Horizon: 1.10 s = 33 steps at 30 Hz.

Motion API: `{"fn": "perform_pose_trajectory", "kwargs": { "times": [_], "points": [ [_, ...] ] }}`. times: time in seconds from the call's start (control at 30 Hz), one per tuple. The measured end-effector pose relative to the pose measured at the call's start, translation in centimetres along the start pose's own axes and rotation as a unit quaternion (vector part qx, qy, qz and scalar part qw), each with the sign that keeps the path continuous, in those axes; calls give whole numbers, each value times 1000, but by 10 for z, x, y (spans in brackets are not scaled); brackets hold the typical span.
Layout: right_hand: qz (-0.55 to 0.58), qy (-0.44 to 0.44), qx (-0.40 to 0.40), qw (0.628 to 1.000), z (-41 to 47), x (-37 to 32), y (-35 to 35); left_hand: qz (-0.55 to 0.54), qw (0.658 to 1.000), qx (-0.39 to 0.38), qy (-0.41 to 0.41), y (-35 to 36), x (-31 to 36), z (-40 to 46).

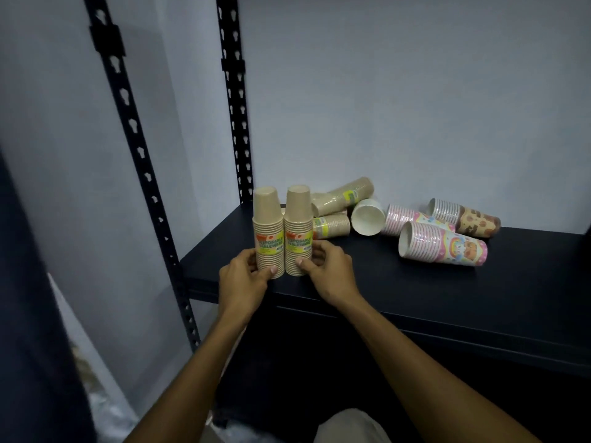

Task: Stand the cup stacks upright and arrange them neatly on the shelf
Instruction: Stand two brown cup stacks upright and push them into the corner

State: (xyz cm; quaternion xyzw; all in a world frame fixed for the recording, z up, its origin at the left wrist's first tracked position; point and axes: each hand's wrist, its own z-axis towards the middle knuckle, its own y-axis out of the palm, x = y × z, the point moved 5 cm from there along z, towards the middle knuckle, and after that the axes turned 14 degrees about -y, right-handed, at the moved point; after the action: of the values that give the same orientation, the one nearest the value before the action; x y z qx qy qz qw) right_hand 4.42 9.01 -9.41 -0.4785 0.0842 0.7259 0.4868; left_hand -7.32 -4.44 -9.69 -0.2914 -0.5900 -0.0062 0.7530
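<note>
Cup stacks, two brown ones, are stood upright side by side near the shelf's (415,298) front left corner. The left stack (268,231) is gripped by the left hand (246,276), the right stack (298,230) by the right hand (326,266). Behind them toward the back edge, two more brown stacks (342,195) are laid flat, long ways pointing right, nearest the right hand.

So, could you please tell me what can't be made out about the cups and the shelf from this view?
- Small print on the labels of the two upright brown stacks: too small.
- Lying brown stacks: their count, partly hidden behind the upright ones.
- Shelf: right end cut off by the frame edge.
- Right hand: fingertips hidden behind the stack.
</note>
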Motion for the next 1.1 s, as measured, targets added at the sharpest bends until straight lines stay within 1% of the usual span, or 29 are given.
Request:
{"fn": "perform_pose_trajectory", "kwargs": {
  "times": [0.2,0.33,0.5,0.73,0.9,1.1],
  "points": [
    [41,-14,-37,998,32,-12,76,57,994,84,-30,-52,-22,28],
    [21,-24,-38,999,53,-6,96,95,990,102,-36,-54,-22,51],
    [8,-23,-28,999,80,8,104,103,990,89,-41,-43,-20,86],
    [-3,-26,-34,999,117,31,109,76,995,41,-51,-32,-22,139],
    [-4,-33,-46,998,142,48,106,34,999,12,-41,-21,-24,161],
    [-26,-48,-60,997,160,58,106,30,999,3,-17,-16,-25,175]
  ]
}}
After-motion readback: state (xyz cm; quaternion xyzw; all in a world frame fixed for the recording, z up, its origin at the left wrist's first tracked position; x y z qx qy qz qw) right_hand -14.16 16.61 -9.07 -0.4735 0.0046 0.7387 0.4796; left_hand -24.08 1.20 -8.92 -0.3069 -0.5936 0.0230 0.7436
